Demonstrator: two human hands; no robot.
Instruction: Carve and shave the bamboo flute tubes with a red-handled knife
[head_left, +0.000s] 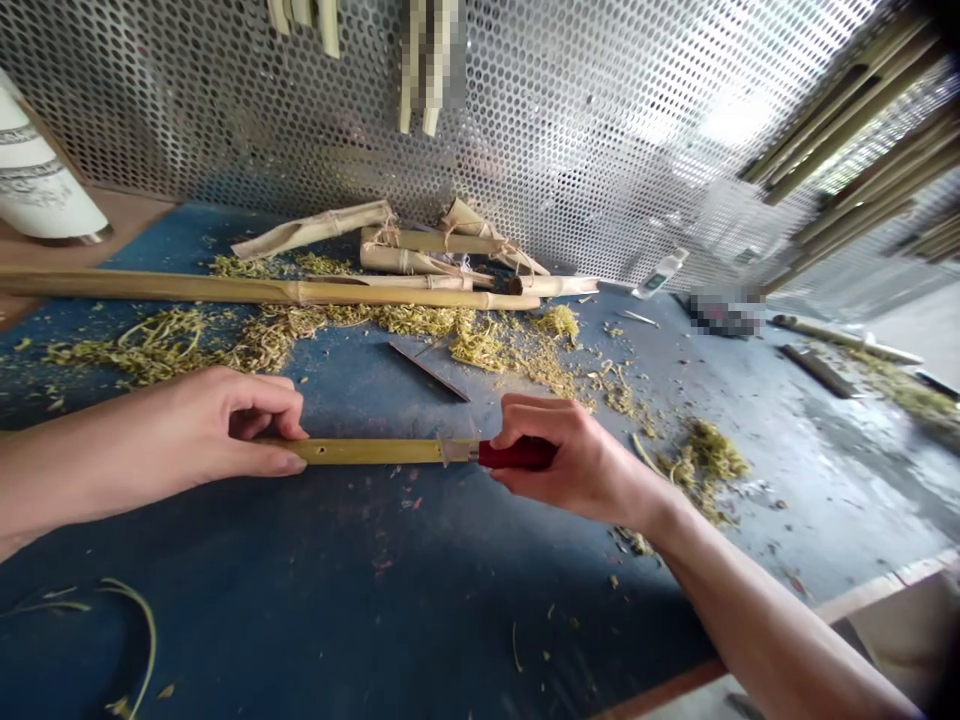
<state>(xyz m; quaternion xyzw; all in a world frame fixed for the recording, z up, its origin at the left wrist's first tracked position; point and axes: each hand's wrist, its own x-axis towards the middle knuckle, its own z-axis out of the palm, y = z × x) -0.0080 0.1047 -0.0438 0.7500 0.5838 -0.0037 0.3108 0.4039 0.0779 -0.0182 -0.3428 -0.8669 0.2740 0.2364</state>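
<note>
A slim bamboo tube point(375, 452) with one small hole lies level, low over the blue tabletop point(360, 610). Its left end is gripped between the thumb and fingers of my left hand point(247, 425). My right hand point(574, 450) is wrapped round the red handle of a scraper point(517, 454). The scraper's short, wide metal blade meets the tube near its right end. A thin dark metal strip point(427, 371) rests on the table beyond the tube, between my hands.
Behind lie a long bamboo pole point(247, 290), cut bamboo pieces point(397, 260) and heaps of shavings point(480, 340). A perforated metal panel point(525, 130) rises at the back. A white cylinder point(45, 180) stands at left, a small bottle point(661, 273) at right.
</note>
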